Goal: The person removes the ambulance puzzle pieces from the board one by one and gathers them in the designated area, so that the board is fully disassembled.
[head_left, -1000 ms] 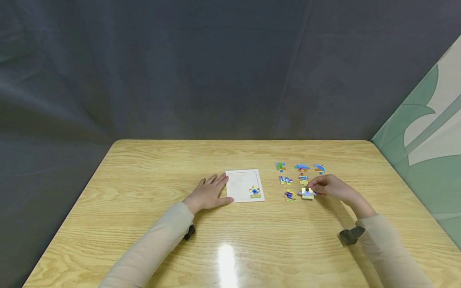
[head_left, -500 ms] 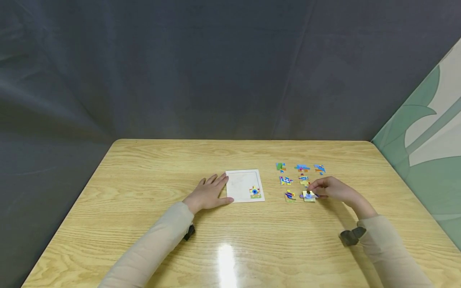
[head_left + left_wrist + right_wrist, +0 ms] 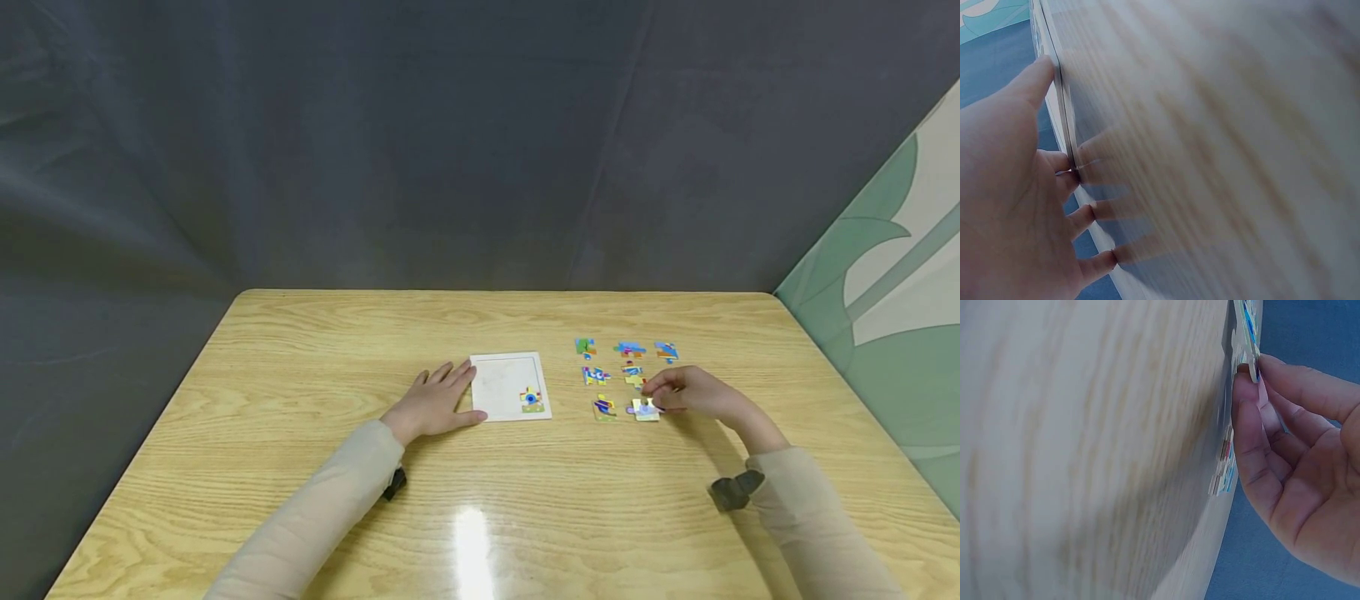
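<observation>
My left hand (image 3: pixel 433 404) lies flat with fingers spread, thumb and fingertips at the left edge of a white square puzzle tray (image 3: pixel 501 385). In the tray's lower right corner sits a puzzle piece (image 3: pixel 532 400) with a blue and yellow picture. My right hand (image 3: pixel 692 392) pinches another puzzle piece (image 3: pixel 645 409) between thumb and fingers. In the right wrist view that pinched piece (image 3: pixel 1249 337) is tilted, its edge between thumb and fingertips, close over the table. The left wrist view shows the left fingertips (image 3: pixel 1107 259) touching the tabletop.
Several loose puzzle pieces lie right of the tray, among them a green one (image 3: pixel 585 347), a blue one (image 3: pixel 666 351), and one with dark blue and yellow (image 3: pixel 603 407). The wooden table (image 3: pixel 360 333) ends at a dark curtain (image 3: pixel 450 167) behind.
My right hand has shifted the pinched piece slightly to the right and toward me, and the piece's tilt has changed. The left hand and the tray have stayed in place.
</observation>
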The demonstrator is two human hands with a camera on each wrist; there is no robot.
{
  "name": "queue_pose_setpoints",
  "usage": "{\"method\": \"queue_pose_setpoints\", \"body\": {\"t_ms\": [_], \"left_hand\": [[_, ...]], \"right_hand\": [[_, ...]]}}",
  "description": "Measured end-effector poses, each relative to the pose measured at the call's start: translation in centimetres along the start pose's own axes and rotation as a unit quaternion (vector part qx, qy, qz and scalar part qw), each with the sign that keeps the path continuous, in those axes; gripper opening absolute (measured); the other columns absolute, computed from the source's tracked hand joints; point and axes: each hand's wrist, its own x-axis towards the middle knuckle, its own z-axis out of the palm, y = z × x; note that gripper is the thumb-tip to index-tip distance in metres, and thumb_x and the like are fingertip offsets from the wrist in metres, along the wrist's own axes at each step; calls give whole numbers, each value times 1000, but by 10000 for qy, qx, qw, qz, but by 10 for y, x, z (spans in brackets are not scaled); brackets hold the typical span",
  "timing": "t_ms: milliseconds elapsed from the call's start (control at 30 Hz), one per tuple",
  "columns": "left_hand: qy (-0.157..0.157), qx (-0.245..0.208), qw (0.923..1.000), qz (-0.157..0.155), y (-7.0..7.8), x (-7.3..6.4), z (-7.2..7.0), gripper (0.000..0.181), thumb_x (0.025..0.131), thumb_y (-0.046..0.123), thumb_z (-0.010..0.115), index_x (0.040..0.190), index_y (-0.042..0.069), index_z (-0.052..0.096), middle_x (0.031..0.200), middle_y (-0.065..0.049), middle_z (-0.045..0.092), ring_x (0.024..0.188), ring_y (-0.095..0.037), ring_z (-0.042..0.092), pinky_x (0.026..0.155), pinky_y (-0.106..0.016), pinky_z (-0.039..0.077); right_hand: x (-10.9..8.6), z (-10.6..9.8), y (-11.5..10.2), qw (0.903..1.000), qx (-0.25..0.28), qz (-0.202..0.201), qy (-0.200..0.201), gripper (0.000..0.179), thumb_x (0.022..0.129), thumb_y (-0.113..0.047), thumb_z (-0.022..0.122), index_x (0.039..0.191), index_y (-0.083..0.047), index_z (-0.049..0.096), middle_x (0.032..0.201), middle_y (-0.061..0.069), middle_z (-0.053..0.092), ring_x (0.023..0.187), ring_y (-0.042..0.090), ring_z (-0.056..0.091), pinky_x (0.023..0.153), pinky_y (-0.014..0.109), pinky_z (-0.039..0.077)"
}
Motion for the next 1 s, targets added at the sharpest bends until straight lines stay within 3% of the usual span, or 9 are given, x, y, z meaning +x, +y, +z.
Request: {"method": "queue_pose_setpoints", "body": {"t_ms": [133,433,1000], "left_hand": [[-22,20,10000,-11,0,0,0,80,94,62,41,155,21,11,163,4,7,151,-27,9,121,-55,11],[7,73,10000,-5,0,1,0,80,94,62,41,155,20,11,163,3,7,151,-27,11,121,-56,12],[-13,75,10000,-42,0,1,0,80,93,62,41,155,20,11,163,4,7,151,-27,10,121,-55,12]], "right_hand": [[0,-1,2,10000,-69,20,23,31,93,-5,57,116,16,56,113,25,63,78,-1,56,67,20,51],[-1,-2,3,9998,-105,139,105,31,89,-2,60,116,13,57,97,9,65,80,1,57,71,20,53],[0,-3,-16,9964,-478,-179,679,29,91,-2,56,117,10,57,102,16,64,84,6,56,72,18,48]]}}
